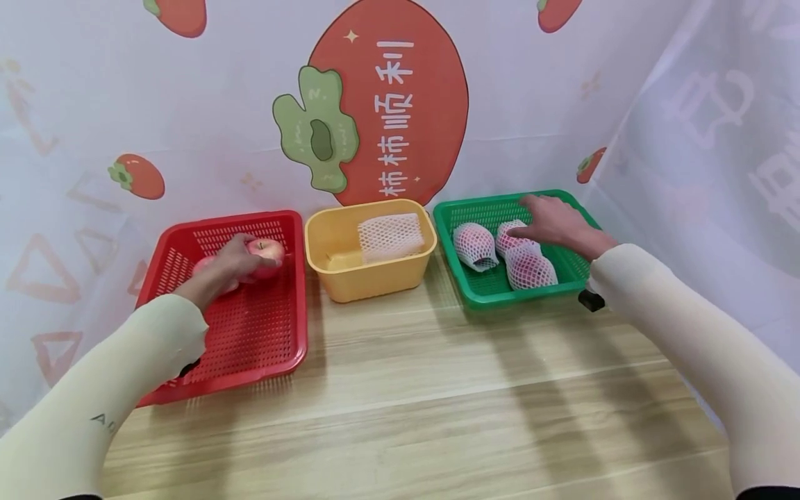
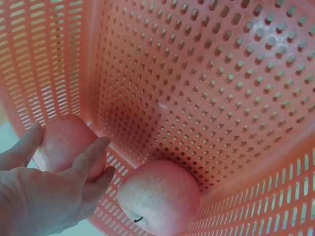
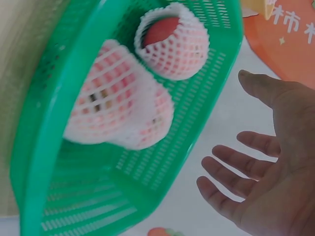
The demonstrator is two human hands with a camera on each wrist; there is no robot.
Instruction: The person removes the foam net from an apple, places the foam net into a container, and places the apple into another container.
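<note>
My left hand reaches into the red basket, its thumb and fingers around a pink-red apple near the far right corner. A second apple lies beside that one, partly hidden under the hand in the head view. My right hand hovers over the green basket, fingers spread and holding nothing. Inside the green basket are three apples in white foam nets: one at the left, one at the front and one behind, partly covered by the thumb.
Between the baskets stands a yellow bin with white foam net sleeves in it. All three containers sit on a wooden table, against a white cloth printed with persimmons.
</note>
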